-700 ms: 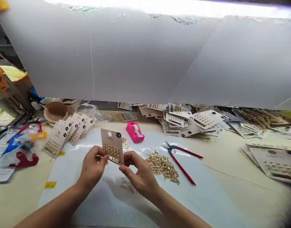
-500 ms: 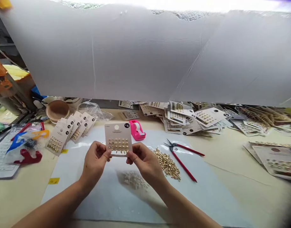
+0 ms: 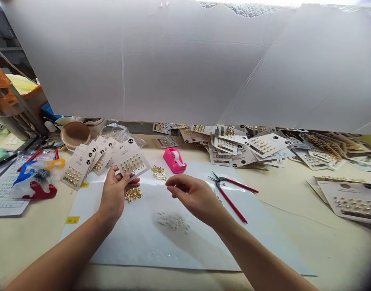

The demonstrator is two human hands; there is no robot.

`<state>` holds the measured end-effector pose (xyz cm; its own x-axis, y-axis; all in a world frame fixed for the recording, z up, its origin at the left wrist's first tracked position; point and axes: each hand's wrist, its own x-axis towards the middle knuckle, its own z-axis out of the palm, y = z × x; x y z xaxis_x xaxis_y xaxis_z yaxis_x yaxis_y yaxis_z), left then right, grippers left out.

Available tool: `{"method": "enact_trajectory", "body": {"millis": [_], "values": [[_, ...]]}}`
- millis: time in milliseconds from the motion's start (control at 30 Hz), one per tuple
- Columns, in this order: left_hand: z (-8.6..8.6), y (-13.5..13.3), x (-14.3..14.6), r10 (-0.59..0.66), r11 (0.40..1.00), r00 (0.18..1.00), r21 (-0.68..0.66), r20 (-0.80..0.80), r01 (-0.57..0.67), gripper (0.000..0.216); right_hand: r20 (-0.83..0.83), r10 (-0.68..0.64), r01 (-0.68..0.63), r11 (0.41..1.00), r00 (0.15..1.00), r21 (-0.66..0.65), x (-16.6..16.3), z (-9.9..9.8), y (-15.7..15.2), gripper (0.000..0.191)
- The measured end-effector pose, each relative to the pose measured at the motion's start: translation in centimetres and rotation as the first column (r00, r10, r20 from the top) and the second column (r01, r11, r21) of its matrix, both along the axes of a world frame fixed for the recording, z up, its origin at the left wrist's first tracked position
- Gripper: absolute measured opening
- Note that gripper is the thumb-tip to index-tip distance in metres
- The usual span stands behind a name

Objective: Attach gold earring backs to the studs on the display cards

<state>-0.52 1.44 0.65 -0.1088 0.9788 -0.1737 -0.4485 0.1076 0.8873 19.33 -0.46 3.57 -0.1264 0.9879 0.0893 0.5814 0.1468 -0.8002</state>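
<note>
My left hand (image 3: 114,192) grips a white earring card (image 3: 132,159) by its lower left corner. Rows of small gold-coloured earrings run across the tilted card, and a black round label marks its top. To the right, my right hand (image 3: 193,194) hovers over the light blue sheet, fingers bent, thumb and fingertips slightly apart, with nothing visible between them. Gold rings (image 3: 133,195) lie just below the left hand, and more gold rings (image 3: 159,172) sit between the hands. Small whitish pieces (image 3: 173,222) are heaped nearer me. The right hand mostly hides a pile of gold pieces.
A pink tape dispenser (image 3: 175,161) and red-handled pliers (image 3: 230,198) rest on the sheet (image 3: 127,250). Fanned earring cards (image 3: 79,163) lie at left beside a plastic bag (image 3: 36,182). Many cards (image 3: 264,145) pile up at back right, below a white board (image 3: 185,64).
My right hand has let go of the card and moved right. My left hand has carried the card left and tilted it. Gold rings behind the card now show.
</note>
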Motion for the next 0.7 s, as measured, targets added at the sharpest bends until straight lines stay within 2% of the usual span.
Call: {"method": "enact_trajectory", "body": {"millis": [100,200,333,467,700], "values": [[-0.2,0.0,0.0,0.022,0.999,0.999,-0.027,0.025,-0.022,0.022,0.348,0.06,-0.075,0.997,0.935,0.028,-0.1,-1.0,1.6,0.013],[-0.1,-0.2,0.2,0.035,0.999,0.999,-0.015,0.029,-0.035,0.02,0.524,0.082,-0.123,0.991,0.848,0.044,-0.7,-2.5,3.7,0.022],[0.0,-0.3,0.3,0.011,1.0,1.0,0.0,0.018,-0.011,0.022,0.556,0.127,-0.18,0.983,0.821,0.042,-1.6,-4.0,6.1,0.025],[-0.1,-0.4,0.3,0.0,1.0,1.0,-0.026,-0.002,0.0,0.03,0.574,0.18,-0.225,0.974,0.799,0.007,-1.8,-4.4,7.5,0.02],[-0.1,-0.6,0.3,0.01,0.997,0.999,-0.071,-0.048,-0.013,0.034,0.523,0.14,-0.155,0.988,0.841,-0.014,-1.4,-4.2,7.6,0.015]]}}
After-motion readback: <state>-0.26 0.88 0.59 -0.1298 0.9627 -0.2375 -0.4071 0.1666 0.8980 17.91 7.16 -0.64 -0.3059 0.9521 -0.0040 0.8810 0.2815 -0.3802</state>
